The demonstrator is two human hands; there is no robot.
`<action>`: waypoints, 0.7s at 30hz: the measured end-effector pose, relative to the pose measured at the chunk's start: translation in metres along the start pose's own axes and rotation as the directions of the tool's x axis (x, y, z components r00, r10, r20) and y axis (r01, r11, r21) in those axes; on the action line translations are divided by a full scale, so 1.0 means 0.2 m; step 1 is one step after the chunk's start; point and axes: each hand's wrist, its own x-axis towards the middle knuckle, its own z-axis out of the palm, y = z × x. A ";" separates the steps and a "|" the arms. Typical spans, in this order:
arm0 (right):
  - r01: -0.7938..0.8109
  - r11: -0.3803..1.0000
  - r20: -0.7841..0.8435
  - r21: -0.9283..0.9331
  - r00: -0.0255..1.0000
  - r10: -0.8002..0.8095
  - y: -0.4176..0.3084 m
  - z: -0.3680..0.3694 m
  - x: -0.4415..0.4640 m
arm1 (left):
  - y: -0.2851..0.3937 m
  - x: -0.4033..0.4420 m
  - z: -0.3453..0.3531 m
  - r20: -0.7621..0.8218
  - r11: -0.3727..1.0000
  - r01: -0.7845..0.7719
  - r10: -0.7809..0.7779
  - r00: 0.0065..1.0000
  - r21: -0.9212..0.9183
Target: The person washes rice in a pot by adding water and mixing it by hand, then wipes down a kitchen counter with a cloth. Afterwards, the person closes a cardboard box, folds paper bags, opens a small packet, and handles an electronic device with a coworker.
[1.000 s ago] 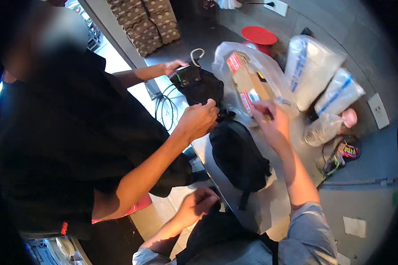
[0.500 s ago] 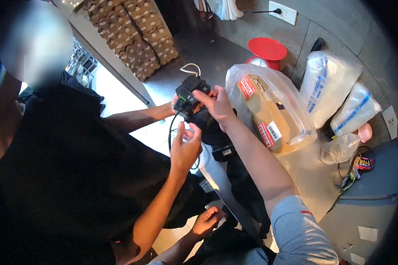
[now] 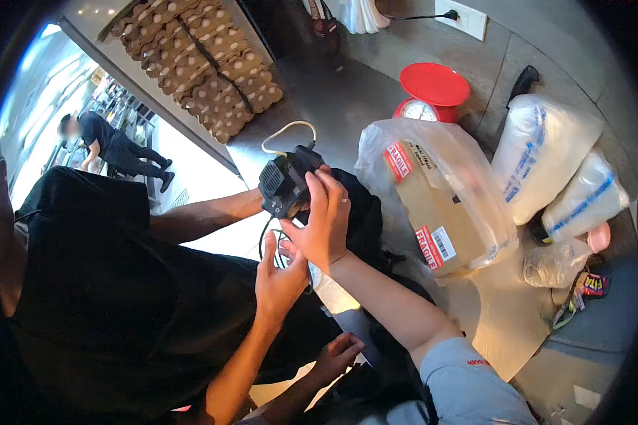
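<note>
My right hand (image 3: 326, 219), at the end of a grey sleeve, grips a black boxy electronic device (image 3: 282, 185) with a ribbed face. A pale cable (image 3: 290, 127) loops from its top and a thin black cable hangs below. Behind the device a co-worker's forearm (image 3: 216, 212) reaches in, that hand mostly hidden. The same person's other hand (image 3: 280, 280) is just under mine, fingers partly curled near the black cable. Lower down, my left hand (image 3: 340, 354) is in shadow with fingers curled closed; whether it holds anything is hidden. Black fabric (image 3: 354, 195) lies behind my right hand.
A clear plastic bag (image 3: 376, 145) covers a cardboard box (image 3: 432, 202) with FRAGILE labels on the metal counter (image 3: 319, 85). Around it are a red scale (image 3: 436, 85), wrapped plastic rolls (image 3: 546, 152) and stacked egg trays (image 3: 198, 64). Another person (image 3: 117, 145) bends in the background.
My right hand has moved left and lower on the device, which has turned to show its ribbed face. The co-worker's head has left the view, revealing a person behind.
</note>
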 end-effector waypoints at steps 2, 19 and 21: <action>0.051 0.999 0.040 -0.010 0.998 -0.050 0.00 0.00 -0.02 | 0.00 0.04 0.01 0.018 1.000 -0.009 0.010 1.000 -0.025; 0.212 0.973 -0.009 0.088 0.977 -0.212 0.02 0.07 -0.07 | 0.00 0.10 -0.02 0.081 0.987 0.023 -0.010 0.997 -0.158; 0.202 0.976 0.004 0.078 0.979 -0.203 0.02 0.06 -0.07 | 0.00 0.10 -0.02 0.085 0.988 0.016 -0.003 0.996 -0.154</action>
